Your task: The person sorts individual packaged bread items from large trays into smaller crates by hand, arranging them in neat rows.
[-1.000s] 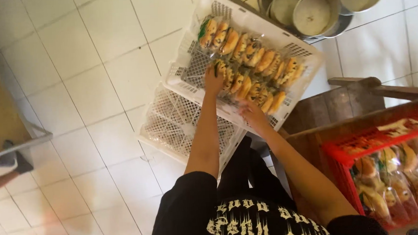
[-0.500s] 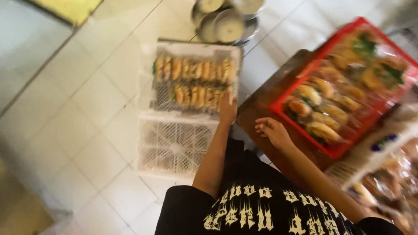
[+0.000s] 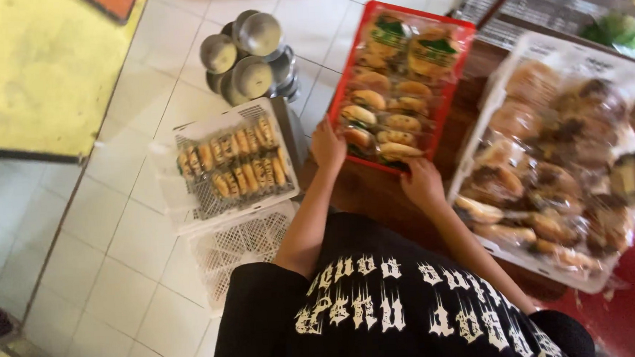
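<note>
On the tabletop (image 3: 376,197), my left hand (image 3: 328,147) and right hand (image 3: 423,184) clasp the red tray (image 3: 342,90) at its near edge; I judge even, level pulling keeps the wrapped buns (image 3: 394,116) from sliding.

Both arms reach forward to the red tray (image 3: 450,63): left hand (image 3: 328,147) and right hand (image 3: 422,184) grip its near edge.

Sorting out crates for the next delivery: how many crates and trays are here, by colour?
Red crate of wrapped buns, both hands on its near edge: 1
White lattice crates on the floor, one with rolls, one without rolls: 2
White tray of wrapped pastries: 1
Total: 4
</note>
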